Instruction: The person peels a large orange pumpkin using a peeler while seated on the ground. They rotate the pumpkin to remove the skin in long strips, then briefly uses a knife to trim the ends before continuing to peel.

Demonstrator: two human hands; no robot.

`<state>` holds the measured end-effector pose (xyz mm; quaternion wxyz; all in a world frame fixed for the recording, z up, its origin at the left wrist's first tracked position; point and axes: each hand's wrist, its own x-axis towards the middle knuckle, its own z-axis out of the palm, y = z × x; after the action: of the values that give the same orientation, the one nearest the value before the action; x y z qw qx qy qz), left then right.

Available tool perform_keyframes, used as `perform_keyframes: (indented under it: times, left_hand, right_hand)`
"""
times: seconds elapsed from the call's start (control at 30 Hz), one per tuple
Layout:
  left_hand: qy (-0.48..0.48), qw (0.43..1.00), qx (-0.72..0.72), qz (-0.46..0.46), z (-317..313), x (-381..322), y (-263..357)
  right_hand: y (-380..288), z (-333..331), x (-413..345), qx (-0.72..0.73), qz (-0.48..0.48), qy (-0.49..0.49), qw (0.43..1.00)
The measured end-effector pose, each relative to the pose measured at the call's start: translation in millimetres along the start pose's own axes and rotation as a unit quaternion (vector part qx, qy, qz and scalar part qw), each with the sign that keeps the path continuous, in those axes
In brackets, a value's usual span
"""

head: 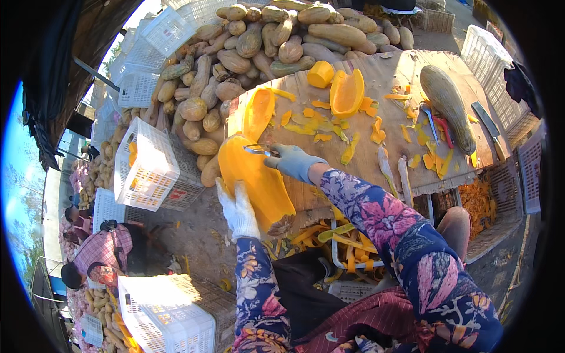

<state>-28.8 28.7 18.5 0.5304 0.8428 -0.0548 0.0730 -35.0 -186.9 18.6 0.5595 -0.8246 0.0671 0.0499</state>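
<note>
A large peeled squash (pixel 254 176), bright orange with a brown stem end towards me, lies at the left edge of the wooden board (pixel 304 185). My left hand (pixel 239 209), in a white knit glove, grips its left side. In a grey-blue glove, my right hand (pixel 293 162) holds a metal peeler (pixel 256 150) by its handle. The peeler's head is over the upper part of the squash; whether the blade touches the flesh I cannot tell. Just beyond lies a hollowed squash half (pixel 260 110).
An unpeeled squash (pixel 448 108), a cleaver (pixel 485 120), a red peeler (pixel 443 131) and another squash half (pixel 347 93) lie on the board among peel scraps. Behind is a heap of squashes (pixel 247 57). White plastic crates (pixel 148 163) stand left. A person (pixel 103 253) bends over at lower left.
</note>
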Motion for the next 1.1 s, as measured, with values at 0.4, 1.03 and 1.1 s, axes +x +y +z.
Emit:
perform_keyframes:
  times: [0.4, 1.03, 1.1]
  left_hand:
    - [0.002, 0.999, 0.044, 0.025, 14, -5, -32]
    - [-0.059, 0.995, -0.025, 0.082, 8, 13, -55]
    - [-0.068, 0.993, -0.049, 0.086, 7, 14, -56]
  right_hand:
    - [77, 60, -204, -0.024, 0.007, -0.148, 0.989]
    - [64, 93, -182, 0.059, 0.045, -0.059, 0.996]
    - [75, 89, -213, -0.008, -0.031, -0.083, 0.996]
